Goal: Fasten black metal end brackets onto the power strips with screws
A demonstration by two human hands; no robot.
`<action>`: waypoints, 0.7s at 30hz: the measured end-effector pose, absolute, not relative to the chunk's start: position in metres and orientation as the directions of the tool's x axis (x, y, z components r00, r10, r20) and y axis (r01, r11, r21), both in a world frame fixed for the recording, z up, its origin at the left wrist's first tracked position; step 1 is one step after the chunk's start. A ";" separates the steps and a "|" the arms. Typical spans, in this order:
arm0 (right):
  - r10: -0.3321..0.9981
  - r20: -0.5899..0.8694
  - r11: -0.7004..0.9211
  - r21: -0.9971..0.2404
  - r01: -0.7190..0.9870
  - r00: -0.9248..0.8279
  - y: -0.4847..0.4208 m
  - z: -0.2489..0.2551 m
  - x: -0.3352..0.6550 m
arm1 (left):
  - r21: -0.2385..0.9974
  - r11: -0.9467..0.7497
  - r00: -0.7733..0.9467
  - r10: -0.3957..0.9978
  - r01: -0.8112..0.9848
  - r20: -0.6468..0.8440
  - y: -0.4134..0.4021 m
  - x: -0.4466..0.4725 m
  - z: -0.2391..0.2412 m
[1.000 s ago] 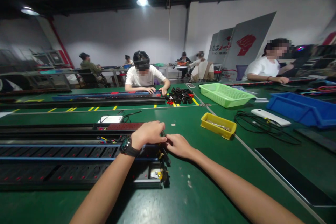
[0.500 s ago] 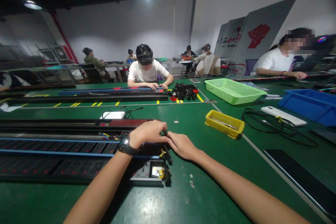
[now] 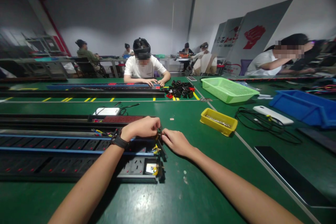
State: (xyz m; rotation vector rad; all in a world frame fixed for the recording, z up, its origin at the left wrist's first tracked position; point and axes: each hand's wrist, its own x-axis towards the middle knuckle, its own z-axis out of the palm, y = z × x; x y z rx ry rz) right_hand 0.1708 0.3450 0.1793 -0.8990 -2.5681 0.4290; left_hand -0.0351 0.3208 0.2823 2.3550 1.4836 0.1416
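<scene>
Several long black socket strips lie side by side in front of me, among them a blue-edged power strip [image 3: 86, 143] and a nearer power strip [image 3: 78, 168]. Over the right end of the farther strips, my left hand [image 3: 143, 127] is closed, its fingertips at a small dark part. My right hand [image 3: 176, 142] meets it from the right, thumb and fingers pinched at the same spot. What they grip is mostly hidden. Just below the fingers, yellow-green wire ends [image 3: 156, 149] stick out of the blue-edged strip beside a black end piece [image 3: 163, 152].
A yellow tray [image 3: 207, 120] of small metal parts stands right of my hands. Beyond are a green basket [image 3: 228, 92], a blue bin [image 3: 294, 106], a coiled black cable [image 3: 252, 126] and a dark flat device [image 3: 288, 175]. Across the table, a co-worker [image 3: 144, 66] handles strips near black parts [image 3: 181, 89].
The view has shifted slightly, so the table items sit further left. My fingers have moved a little apart at the strip end. The person at the right has raised an arm toward the head.
</scene>
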 end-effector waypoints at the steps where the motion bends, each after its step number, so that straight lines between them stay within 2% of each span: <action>1: 0.646 0.250 0.747 -0.401 0.530 -0.721 0.345 0.180 0.171 | 0.344 -0.392 0.449 0.888 0.853 -0.100 0.321 -0.034 0.282; 9: 0.654 0.228 0.741 -0.384 0.550 -0.721 0.342 0.186 0.171 | 0.356 -0.447 0.508 0.856 0.821 -0.097 0.323 -0.033 0.278; 21: 0.643 0.241 0.754 -0.364 0.547 -0.727 0.341 0.187 0.170 | 0.449 -0.453 0.556 0.822 0.770 -0.123 0.332 -0.046 0.269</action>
